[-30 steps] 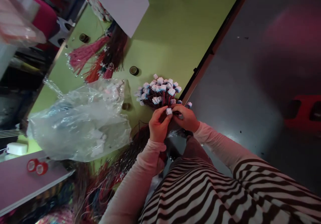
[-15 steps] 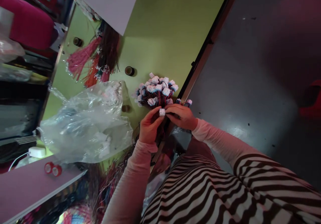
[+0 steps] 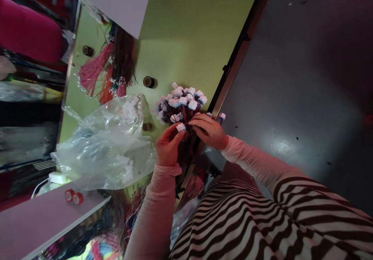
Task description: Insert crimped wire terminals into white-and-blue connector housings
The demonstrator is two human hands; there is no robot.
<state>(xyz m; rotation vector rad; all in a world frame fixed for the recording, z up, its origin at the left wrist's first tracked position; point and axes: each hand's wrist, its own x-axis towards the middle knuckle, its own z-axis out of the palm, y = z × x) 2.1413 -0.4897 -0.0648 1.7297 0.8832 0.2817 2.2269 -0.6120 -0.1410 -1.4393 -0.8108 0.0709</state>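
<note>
Between the thumb and forefinger of my left hand is a small white plastic connector. Close to its right, my right hand has its fingers pinched together; thin wires appear to run there, but what exactly they grip is too small to make out. Just beyond both hands lies a bundle of wires with white connectors on the green table, near its edge. A couple more white connectors stick out past my right hand.
Left of my hands lies a clear plastic bag with white pieces inside. Pink, orange and dark wire bundles lie farther back. A dark tape roll stands near them. Two red rolls rest on a pale board. Grey floor is at right.
My left hand has moved slightly left with the white connector, which is now tilted. The gap between the connector and my right fingertips has widened a little. The view has shifted slightly.
</note>
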